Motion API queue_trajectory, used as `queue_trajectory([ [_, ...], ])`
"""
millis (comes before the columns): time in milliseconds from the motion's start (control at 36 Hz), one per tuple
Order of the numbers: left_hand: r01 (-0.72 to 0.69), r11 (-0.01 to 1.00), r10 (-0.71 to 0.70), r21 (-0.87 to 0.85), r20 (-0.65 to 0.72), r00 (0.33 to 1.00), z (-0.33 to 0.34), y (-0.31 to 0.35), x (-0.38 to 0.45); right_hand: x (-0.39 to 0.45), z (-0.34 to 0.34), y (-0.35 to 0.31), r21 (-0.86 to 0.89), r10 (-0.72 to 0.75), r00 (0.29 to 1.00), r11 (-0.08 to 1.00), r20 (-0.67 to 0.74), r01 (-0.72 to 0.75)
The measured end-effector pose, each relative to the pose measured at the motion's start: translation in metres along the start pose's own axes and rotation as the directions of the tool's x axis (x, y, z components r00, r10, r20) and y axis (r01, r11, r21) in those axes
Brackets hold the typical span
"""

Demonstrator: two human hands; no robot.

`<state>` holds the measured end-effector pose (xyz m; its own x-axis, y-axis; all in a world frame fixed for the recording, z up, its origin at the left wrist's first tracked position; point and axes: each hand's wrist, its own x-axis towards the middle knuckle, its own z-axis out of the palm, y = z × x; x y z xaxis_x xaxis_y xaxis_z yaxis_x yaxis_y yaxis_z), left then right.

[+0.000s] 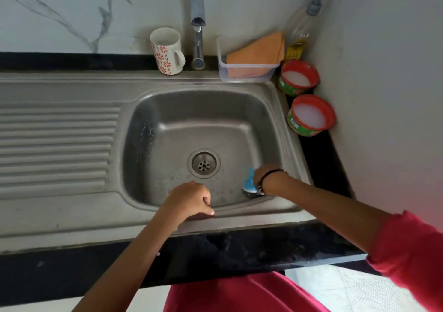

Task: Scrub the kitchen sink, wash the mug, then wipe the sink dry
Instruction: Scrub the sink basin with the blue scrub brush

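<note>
Right hand is down in the near right corner of the sink, curled around the blue-handled scrubber, whose dark bristle head presses against the basin floor just in front of the near wall. Its short handle stands roughly upright under the palm, so the fingers are mostly hidden; I judge the grip closed on it. From there the unscrubbed floor lies to the left and away, with the drain near, up and left of the scrubber. Left hand rests loosely curled and holding nothing on the sink's near rim, thumb along the edge, well apart from the scrubber, so the right hand is the working one. Farther out, the mug stands upright on the back ledge just left of the tap, still to be washed, and the orange cloth lies in a clear tub to the tap's right.
</note>
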<state>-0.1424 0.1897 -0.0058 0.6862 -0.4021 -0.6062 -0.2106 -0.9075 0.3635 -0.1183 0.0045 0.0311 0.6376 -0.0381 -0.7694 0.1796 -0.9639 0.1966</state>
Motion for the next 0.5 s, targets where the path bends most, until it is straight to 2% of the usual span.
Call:
queue_trajectory([
  [167,-0.026,1.000,0.023,0.010,0.230,0.973,-0.010,0.007,0.028,0.005,-0.006,0.000,0.030,-0.099,0.995,0.995,-0.021,0.099],
  [278,-0.050,0.999,0.043,0.013,0.332,0.942,-0.014,0.012,0.044,0.007,-0.017,0.032,0.039,-0.067,0.998,0.997,0.002,0.067],
  [333,-0.071,0.998,0.066,-0.001,0.370,0.927,-0.013,0.014,0.052,0.013,-0.025,0.046,0.094,-0.038,0.997,0.995,-0.060,0.044],
  [417,-0.103,0.989,0.136,-0.105,0.381,0.915,-0.015,0.021,0.064,0.019,-0.046,0.070,0.273,0.026,0.974,0.961,-0.224,0.038],
  [500,-0.143,0.972,0.188,-0.188,0.250,0.950,-0.027,0.036,0.076,0.022,-0.072,0.101,0.466,0.154,0.902,0.883,-0.403,0.058],
])
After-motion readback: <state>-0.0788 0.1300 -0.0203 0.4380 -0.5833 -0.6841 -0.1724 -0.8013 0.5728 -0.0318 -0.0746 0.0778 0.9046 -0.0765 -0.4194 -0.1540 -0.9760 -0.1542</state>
